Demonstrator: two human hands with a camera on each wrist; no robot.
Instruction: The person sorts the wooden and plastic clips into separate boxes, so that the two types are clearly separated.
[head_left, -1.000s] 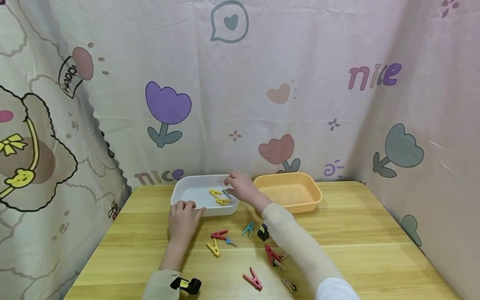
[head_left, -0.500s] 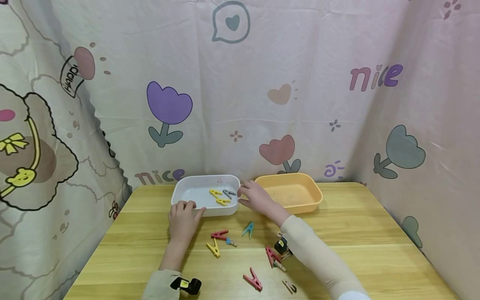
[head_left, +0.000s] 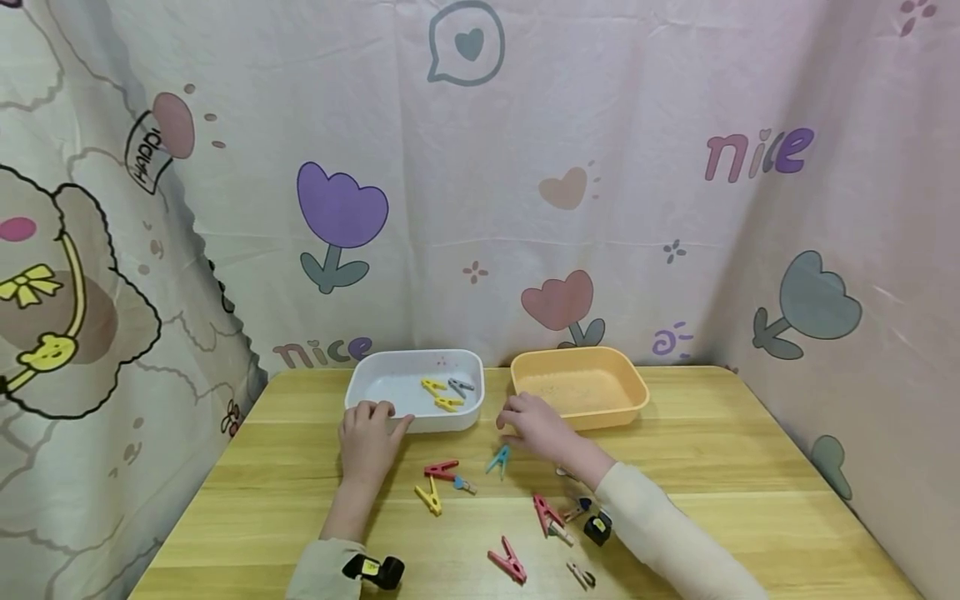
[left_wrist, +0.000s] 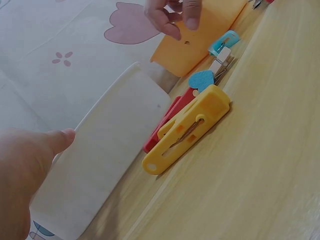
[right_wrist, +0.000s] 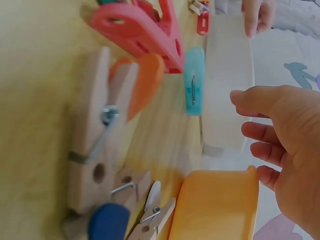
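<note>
Near teal clip (head_left: 498, 460), right hand (head_left: 542, 430), on curtain (head_left: 442, 167) "nice" (head_left: 760, 155), perhaps "HAPPY" (head_left: 147, 158)

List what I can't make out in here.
Head: a near corner of the orange rectangular plastic tray, behind the right hand.
Left wrist: the inside of the white rectangular plastic tray, hidden by its outer wall.
Left wrist: part of the left hand, cut by the left edge.
Right wrist: part of the nearer red V-shaped plastic clip, cut by the top edge.

Turquoise clothespin (right_wrist: 194, 75) and white tray (head_left: 442, 422) look smooth plastic, the table (head_left: 720, 442) glossy wood.
</note>
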